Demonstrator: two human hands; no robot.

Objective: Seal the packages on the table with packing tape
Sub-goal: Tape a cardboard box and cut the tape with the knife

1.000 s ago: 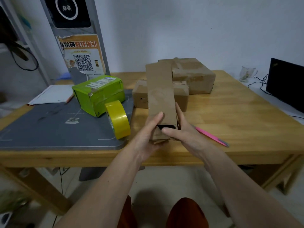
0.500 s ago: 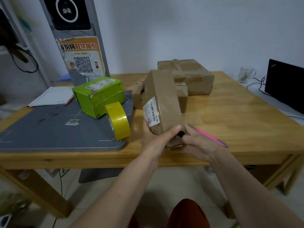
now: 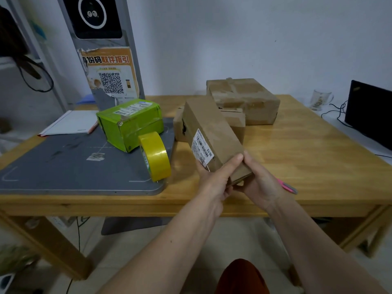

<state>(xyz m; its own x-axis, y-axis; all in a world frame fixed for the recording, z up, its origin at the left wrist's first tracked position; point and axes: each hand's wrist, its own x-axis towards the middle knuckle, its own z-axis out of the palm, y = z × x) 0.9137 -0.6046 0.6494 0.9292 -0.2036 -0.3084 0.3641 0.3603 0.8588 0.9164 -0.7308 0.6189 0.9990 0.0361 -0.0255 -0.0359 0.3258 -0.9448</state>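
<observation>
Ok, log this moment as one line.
left hand: grips long brown box | right hand: grips same box's near end | yellow tape roll: on edge on grey mat, untouched

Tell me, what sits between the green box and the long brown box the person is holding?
In the head view, the yellow tape roll stands on edge between the green box and the long brown box.

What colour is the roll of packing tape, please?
Yellow; the roll of packing tape shows clearly in the head view.
</observation>
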